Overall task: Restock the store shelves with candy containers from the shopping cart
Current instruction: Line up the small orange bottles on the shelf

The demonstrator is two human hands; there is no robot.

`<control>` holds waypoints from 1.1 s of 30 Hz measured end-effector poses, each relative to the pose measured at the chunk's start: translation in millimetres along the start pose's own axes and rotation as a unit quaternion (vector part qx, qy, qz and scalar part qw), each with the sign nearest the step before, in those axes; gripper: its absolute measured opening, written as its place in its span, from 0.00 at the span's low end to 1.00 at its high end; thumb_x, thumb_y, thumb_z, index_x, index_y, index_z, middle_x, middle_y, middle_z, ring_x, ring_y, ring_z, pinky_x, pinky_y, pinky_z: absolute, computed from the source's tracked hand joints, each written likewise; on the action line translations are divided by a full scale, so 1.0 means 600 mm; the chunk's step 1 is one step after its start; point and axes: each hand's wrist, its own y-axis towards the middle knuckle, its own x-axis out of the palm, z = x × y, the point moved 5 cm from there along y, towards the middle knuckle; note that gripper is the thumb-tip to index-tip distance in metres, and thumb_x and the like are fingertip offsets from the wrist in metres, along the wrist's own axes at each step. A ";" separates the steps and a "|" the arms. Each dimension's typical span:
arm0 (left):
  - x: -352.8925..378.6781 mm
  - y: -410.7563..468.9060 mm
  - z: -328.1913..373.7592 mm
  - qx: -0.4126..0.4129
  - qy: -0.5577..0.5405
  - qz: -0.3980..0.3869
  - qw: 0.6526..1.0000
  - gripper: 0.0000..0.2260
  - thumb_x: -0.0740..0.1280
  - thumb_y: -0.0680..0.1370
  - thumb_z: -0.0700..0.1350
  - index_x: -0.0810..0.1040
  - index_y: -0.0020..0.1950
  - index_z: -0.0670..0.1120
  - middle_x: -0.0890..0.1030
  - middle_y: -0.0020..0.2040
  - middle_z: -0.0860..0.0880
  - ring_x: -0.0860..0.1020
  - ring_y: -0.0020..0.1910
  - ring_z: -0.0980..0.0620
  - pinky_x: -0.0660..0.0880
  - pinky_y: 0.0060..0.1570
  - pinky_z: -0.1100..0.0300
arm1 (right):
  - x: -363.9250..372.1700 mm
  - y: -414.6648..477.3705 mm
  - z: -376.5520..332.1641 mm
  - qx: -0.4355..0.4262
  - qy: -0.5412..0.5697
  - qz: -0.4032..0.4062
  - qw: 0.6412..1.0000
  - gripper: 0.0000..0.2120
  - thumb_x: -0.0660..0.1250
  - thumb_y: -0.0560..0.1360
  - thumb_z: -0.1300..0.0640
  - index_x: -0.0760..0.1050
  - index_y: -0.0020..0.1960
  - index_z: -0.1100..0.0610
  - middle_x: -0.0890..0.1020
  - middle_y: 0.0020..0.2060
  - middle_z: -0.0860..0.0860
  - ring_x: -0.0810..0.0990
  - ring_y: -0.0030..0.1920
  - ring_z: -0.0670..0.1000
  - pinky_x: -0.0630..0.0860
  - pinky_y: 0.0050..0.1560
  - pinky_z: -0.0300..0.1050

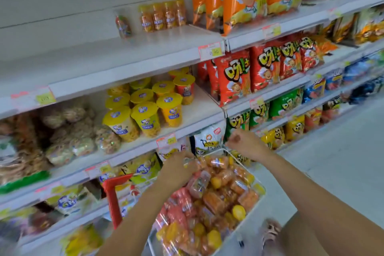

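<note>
Left hand (176, 169) curls round a clear plastic candy container (188, 161) in the white wire shopping cart (249, 222); right hand (242, 141) hovers above its rim, fingers curled, hold unclear

- A shop aisle: long white shelves (83, 52) stand in tiers, one above another.
- Price tags (212, 51) are clipped along the shelves' front edges.
- Many identical snack bags (234, 79) and yellow-lidded cups (145, 114) stand in neat facing rows.
- A shopping cart (247, 224) heaped with candy containers (216, 199) is parked on the pale floor (342, 162) against the shelves.
</note>
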 end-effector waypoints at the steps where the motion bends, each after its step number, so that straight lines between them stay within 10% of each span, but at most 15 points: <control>1: 0.025 -0.003 -0.015 -0.018 -0.011 -0.020 1.000 0.14 0.65 0.78 0.51 0.74 0.63 0.49 0.75 0.61 0.49 0.78 0.53 0.48 0.73 0.49 0.59 | 0.017 -0.008 0.034 0.033 -0.002 -0.009 0.999 0.17 0.67 0.77 0.51 0.74 0.57 0.64 0.77 0.47 0.58 0.77 0.46 0.56 0.70 0.43 0.44; 11: 0.190 0.035 -0.038 0.051 0.193 -0.045 0.979 0.14 0.63 0.79 0.46 0.72 0.63 0.44 0.72 0.64 0.45 0.69 0.63 0.47 0.69 0.59 0.57 | 0.137 -0.055 0.222 0.103 -0.150 -0.126 0.975 0.19 0.63 0.76 0.63 0.68 0.66 0.56 0.70 0.52 0.52 0.74 0.51 0.54 0.71 0.46 0.39; 19: 0.263 0.085 -0.032 0.079 0.358 -0.062 0.928 0.23 0.64 0.78 0.54 0.67 0.69 0.44 0.67 0.70 0.43 0.58 0.72 0.41 0.55 0.71 0.45 | 0.126 -0.060 0.259 0.093 -0.032 -0.115 0.988 0.20 0.71 0.70 0.60 0.72 0.61 0.51 0.76 0.53 0.52 0.75 0.49 0.50 0.71 0.41 0.38; 26: 0.265 0.119 -0.015 0.113 0.409 -0.028 0.905 0.13 0.67 0.76 0.51 0.76 0.55 0.44 0.77 0.58 0.46 0.63 0.70 0.44 0.34 0.71 0.46 | 0.090 -0.050 0.267 0.151 0.068 -0.056 0.985 0.19 0.77 0.67 0.53 0.76 0.54 0.57 0.76 0.46 0.50 0.75 0.46 0.49 0.70 0.44 0.40; 33: 0.224 0.118 0.000 0.128 0.283 -0.005 0.951 0.23 0.72 0.72 0.51 0.72 0.65 0.46 0.75 0.62 0.48 0.68 0.66 0.48 0.48 0.74 0.55 | 0.011 -0.044 0.199 0.138 0.186 -0.027 0.972 0.23 0.77 0.68 0.57 0.75 0.58 0.64 0.78 0.49 0.56 0.79 0.48 0.54 0.78 0.55 0.48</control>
